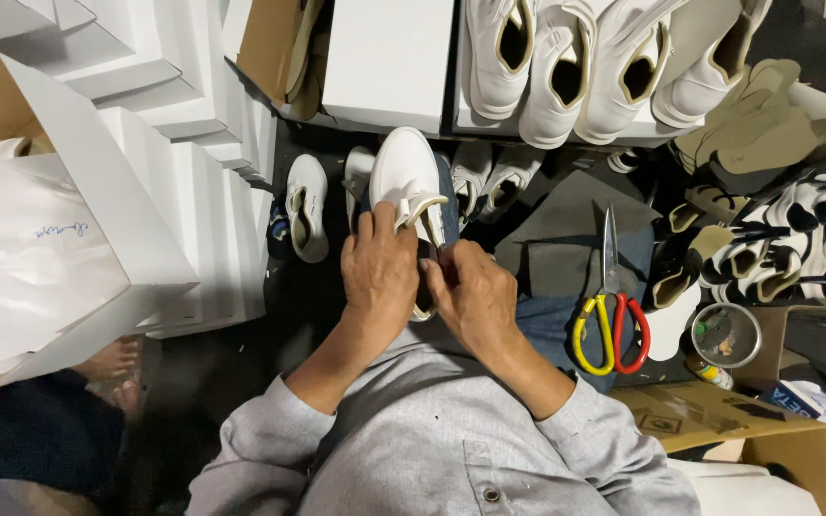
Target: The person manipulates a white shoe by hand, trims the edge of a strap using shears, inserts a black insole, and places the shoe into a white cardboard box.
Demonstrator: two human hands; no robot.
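A white sneaker [405, 174] lies toe-away on my lap, its strap flap lifted. My left hand [378, 272] grips the shoe's left side near the opening, thumb up against the strap. My right hand [473, 296] pinches the shoe's right edge by the tongue, fingers closed on it. The heel end is hidden under both hands. My grey sleeves reach in from below.
Scissors [610, 306] with yellow and red handles rest on my right knee. More white sneakers [566, 57] sit on white boxes [389, 57] ahead, others [307, 205] on the floor. Stacked white boxes [203, 191] stand left, black-and-white shoes [795, 239] right, a small round tin [725, 334] beside them.
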